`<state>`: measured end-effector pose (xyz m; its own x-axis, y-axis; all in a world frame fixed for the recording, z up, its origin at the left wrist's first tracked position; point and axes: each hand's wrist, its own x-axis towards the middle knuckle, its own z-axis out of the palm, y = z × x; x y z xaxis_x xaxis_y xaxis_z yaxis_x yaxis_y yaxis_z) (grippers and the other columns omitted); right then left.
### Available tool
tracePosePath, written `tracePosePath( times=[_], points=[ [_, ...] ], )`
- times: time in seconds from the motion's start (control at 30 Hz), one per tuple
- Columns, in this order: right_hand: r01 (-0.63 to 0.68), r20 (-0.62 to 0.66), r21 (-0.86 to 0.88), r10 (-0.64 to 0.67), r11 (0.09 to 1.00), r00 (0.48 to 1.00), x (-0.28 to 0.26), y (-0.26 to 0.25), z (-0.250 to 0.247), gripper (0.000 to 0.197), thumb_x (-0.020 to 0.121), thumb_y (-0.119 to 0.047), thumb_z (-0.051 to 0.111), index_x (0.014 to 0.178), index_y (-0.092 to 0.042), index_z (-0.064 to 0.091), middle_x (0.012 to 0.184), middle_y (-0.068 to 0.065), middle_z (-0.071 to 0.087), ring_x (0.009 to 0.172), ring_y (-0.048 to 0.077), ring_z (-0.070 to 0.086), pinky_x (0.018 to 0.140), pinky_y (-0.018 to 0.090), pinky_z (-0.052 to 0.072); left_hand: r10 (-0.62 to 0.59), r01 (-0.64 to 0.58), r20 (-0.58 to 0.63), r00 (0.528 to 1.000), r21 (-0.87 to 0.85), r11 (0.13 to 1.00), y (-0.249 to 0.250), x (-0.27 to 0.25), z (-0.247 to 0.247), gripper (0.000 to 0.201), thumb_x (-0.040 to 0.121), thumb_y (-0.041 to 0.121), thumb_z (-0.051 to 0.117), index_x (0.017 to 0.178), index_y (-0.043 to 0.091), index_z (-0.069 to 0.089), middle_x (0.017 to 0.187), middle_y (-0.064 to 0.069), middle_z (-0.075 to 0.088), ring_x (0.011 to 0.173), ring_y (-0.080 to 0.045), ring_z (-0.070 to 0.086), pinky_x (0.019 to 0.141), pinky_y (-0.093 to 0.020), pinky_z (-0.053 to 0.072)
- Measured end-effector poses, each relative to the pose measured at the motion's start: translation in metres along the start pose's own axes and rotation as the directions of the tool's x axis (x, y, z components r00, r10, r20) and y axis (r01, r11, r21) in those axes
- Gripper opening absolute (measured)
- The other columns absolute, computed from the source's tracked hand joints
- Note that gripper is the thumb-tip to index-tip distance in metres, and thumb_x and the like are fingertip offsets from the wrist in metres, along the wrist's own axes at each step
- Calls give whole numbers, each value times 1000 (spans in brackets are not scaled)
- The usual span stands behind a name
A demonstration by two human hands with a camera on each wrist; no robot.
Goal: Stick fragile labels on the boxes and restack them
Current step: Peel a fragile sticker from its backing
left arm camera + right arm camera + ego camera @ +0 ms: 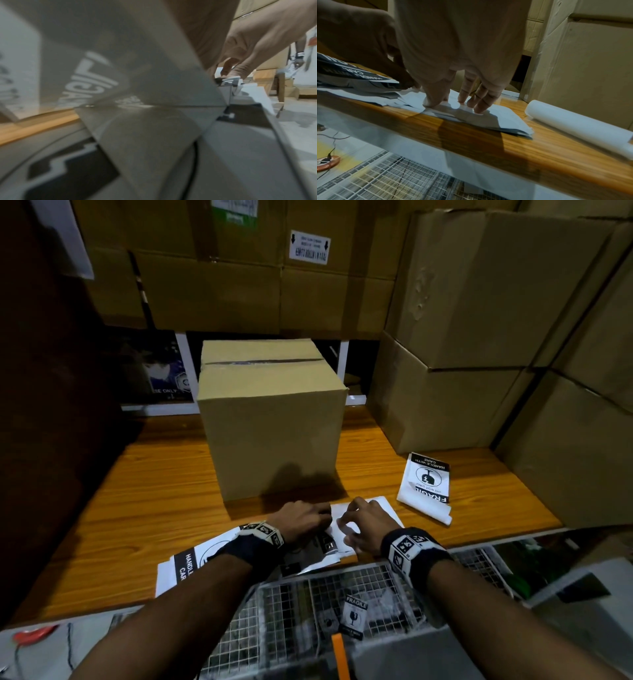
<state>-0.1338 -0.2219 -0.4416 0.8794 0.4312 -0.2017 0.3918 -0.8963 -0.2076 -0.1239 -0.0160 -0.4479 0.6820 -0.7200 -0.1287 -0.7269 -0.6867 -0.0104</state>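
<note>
A taped cardboard box (274,419) stands upright in the middle of the wooden table (154,491). In front of it lie black-and-white fragile label sheets (191,559) and a white backing sheet (380,510). My left hand (325,518) pinches the edge of one label sheet (229,81) with curled fingers; the left hand (406,81) shows this in the right wrist view too. My right hand (346,525) presses straight fingertips (477,108) down on the white backing sheet (505,119) beside it. Both hands are close together, just short of the box.
A curled fragile label (426,484) lies on the table to the right. Stacked cardboard boxes (479,302) wall the right side and more boxes (239,268) the back. A wire basket (342,601) with a small fragile sticker (354,616) sits below the table's near edge.
</note>
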Motion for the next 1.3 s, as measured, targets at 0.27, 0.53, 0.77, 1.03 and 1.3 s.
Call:
tracePosePath(
  times=[0.27, 0.53, 0.77, 1.03, 1.3],
  points=[
    [-20, -6, -17, 20, 1000, 1000, 0, -2, 3, 29, 90, -28, 67, 118, -27, 65, 132, 3, 46, 116, 34, 43, 96, 40, 42, -18, 19, 60, 998, -20, 1000, 2, -5, -6, 31, 100, 23, 52, 129, 16, 54, 133, -7, 50, 101, -37, 61, 73, -47, 52],
    [-42, -20, -9, 42, 999, 999, -2, -2, 3, 36, 96, -24, 56, 131, -24, 60, 136, 5, 45, 119, 33, 43, 97, 38, 40, 35, -35, 48, 998, -5, 999, 14, -6, -13, 46, 104, 34, 45, 149, 33, 35, 143, -1, 45, 111, -33, 59, 64, -40, 51],
    [-42, -19, 33, 43, 999, 999, -5, -4, 0, 21, 89, -24, 68, 110, -24, 69, 130, 3, 48, 118, 32, 44, 98, 37, 40, 61, -64, 73, 995, 36, 997, 18, -12, -15, 33, 100, 38, 51, 133, 30, 53, 130, -6, 47, 112, -31, 53, 65, -40, 51],
    [-47, -23, 62, 48, 997, 999, -3, -4, 0, 22, 86, -22, 72, 107, -25, 69, 129, 2, 48, 117, 30, 43, 98, 38, 41, 20, -20, -14, 1000, 38, 999, 18, -16, -11, 26, 101, 35, 52, 121, 21, 60, 125, -5, 51, 103, -31, 59, 68, -43, 54],
    [-57, -24, 68, 59, 996, 998, -1, -2, 5, 27, 86, -22, 72, 111, -29, 65, 130, 1, 46, 118, 30, 42, 97, 41, 43, 20, -74, -193, 981, -278, 958, -9, -28, 11, 22, 88, 22, 63, 105, 12, 71, 124, -10, 57, 99, -31, 64, 83, -42, 54]
  ],
)
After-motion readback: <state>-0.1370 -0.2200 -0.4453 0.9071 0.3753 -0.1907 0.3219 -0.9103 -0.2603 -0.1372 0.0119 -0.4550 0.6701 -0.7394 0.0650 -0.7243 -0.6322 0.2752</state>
